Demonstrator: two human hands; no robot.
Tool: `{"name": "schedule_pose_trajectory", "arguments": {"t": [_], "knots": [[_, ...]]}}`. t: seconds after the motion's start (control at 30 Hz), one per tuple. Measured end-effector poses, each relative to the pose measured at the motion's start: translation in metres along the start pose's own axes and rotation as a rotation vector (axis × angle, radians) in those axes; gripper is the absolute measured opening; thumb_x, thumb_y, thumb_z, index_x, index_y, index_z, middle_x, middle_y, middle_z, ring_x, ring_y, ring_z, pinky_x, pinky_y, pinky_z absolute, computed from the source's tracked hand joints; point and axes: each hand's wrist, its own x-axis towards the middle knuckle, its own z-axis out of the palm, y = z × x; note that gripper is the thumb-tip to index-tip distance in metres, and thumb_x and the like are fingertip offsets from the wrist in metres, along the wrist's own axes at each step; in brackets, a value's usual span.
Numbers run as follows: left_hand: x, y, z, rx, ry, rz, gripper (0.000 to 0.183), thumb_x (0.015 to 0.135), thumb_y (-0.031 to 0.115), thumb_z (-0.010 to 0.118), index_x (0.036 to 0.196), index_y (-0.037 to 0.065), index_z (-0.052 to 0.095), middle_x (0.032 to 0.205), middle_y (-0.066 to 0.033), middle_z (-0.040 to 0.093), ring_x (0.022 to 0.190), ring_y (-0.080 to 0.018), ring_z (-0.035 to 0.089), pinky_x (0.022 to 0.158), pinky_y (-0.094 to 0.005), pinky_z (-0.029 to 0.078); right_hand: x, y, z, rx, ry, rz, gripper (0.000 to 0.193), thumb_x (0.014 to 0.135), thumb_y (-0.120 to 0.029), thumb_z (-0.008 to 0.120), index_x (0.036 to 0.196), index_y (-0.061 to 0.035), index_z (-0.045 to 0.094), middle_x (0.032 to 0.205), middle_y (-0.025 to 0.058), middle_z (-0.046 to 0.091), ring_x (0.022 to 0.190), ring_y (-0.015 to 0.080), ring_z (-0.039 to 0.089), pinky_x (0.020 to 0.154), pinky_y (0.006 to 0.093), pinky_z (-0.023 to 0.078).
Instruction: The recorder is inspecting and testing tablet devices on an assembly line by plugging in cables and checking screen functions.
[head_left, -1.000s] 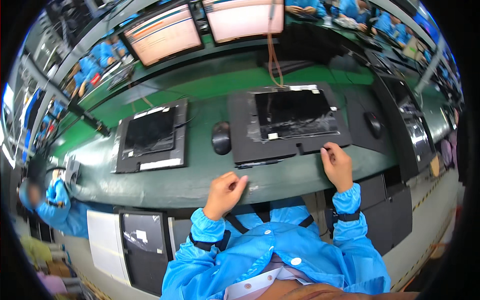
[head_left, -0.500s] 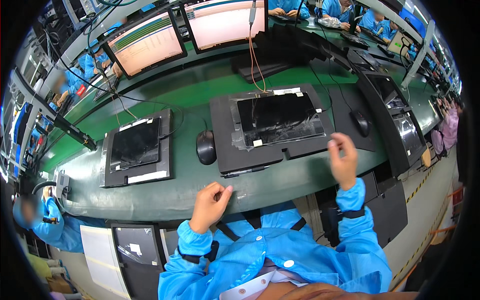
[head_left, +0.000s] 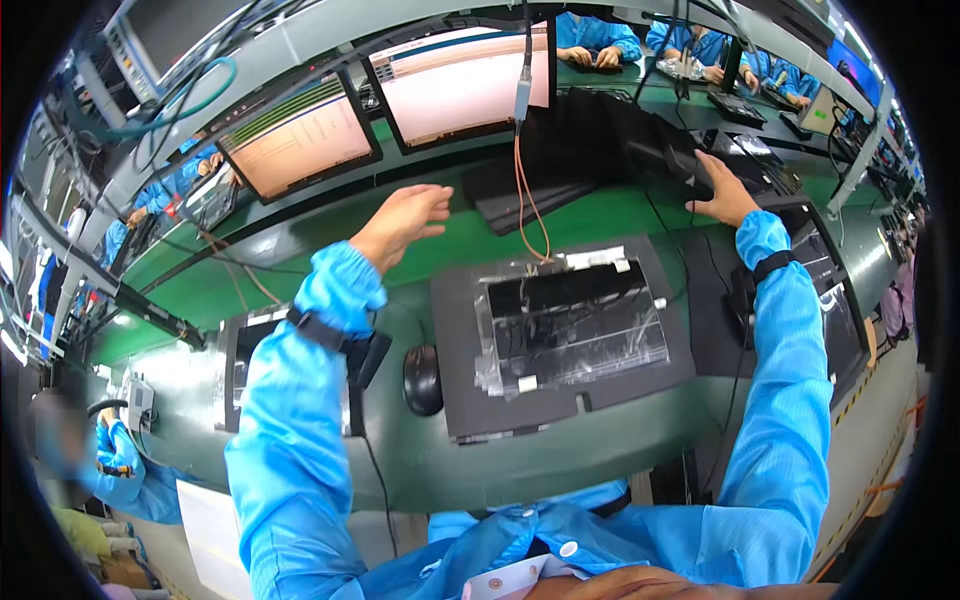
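Observation:
My left hand is raised over the far half of the bench, below the two monitors, its fingers stretched to the right with nothing in them. Farther right, my right hand reaches to the edge of a pile of black sheets. Its thumb and fingers are apart; whether they touch the pile I cannot tell. Between my arms a black display panel with clear film lies on a dark grey board. A thin orange cable runs down to its top edge. My left forearm partly covers a second panel.
One black mouse sits left of the board; another is partly behind my right sleeve. Two lit monitors stand at the back under a grey metal rail. Framed panels lean at the right. Co-workers' hands work beyond.
Both hands have moved forward, away from my body, the left to below the monitors and the right to the black sheets. The left hand's curled fingers have straightened. The view has shifted.

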Motion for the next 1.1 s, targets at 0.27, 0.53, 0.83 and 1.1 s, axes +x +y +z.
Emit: {"name": "schedule_pose_trajectory", "arguments": {"t": [0.27, 0.53, 0.83, 1.1], "knots": [[0.151, 0.027, 0.101, -0.054, 0.019, -0.076, 0.084, 0.09, 0.058, 0.067, 0.15, 0.005, 0.04, 0.126, -0.0182, 0.052, 0.115, -0.0319, 0.055, 0.099, -0.0485, 0.05, 0.03, 0.01, 0.05, -0.074, 0.135, -0.117, 0.076, 0.076, -0.005, 0.073, 0.147, -0.0097, 0.045, 0.146, 0.0176, 0.049, 0.129, 0.0381, 0.051, 0.107, 0.0415, 0.046], [0.18, 0.021, 0.103, -0.338, -0.206, -0.156, 0.032, 0.092, 0.027, 0.067, 0.117, 0.012, 0.056, 0.121, -0.0074, 0.058, 0.11, -0.0284, 0.063, 0.096, -0.0521, 0.052, 0.04, 0.009, 0.019, -0.012, 0.123, -0.276, 0.083, 0.069, 0.017, 0.054, 0.145, -0.0133, 0.049, 0.145, 0.0166, 0.05, 0.13, 0.0388, 0.051, 0.11, 0.0408, 0.045], [0.091, -0.003, 0.021, -0.344, -0.128, -0.161, 0.029, 0.092, 0.023, 0.058, 0.114, 0.005, 0.059, 0.115, -0.0123, 0.065, 0.097, -0.0268, 0.066, 0.096, -0.0483, 0.053, 0.067, -0.069, 0.018, 0.141, 0.004, -0.494, 0.062, 0.084, 0.003, 0.067, 0.143, -0.0095, 0.051, 0.14, 0.0166, 0.054, 0.128, 0.0373, 0.053, 0.108, 0.041, 0.046], [0.113, -0.019, -0.008, 0.153, -0.007, -0.297, 0.051, 0.089, 0.027, 0.063, 0.131, 0.0, 0.052, 0.119, -0.0165, 0.063, 0.104, -0.0301, 0.065, 0.09, -0.0471, 0.056, 0.099, -0.097, 0.015, 0.129, 0.048, -0.376, 0.054, 0.094, -0.012, 0.065, 0.144, -0.0051, 0.047, 0.131, 0.0194, 0.061, 0.124, 0.0381, 0.057, 0.103, 0.0408, 0.046]]}}
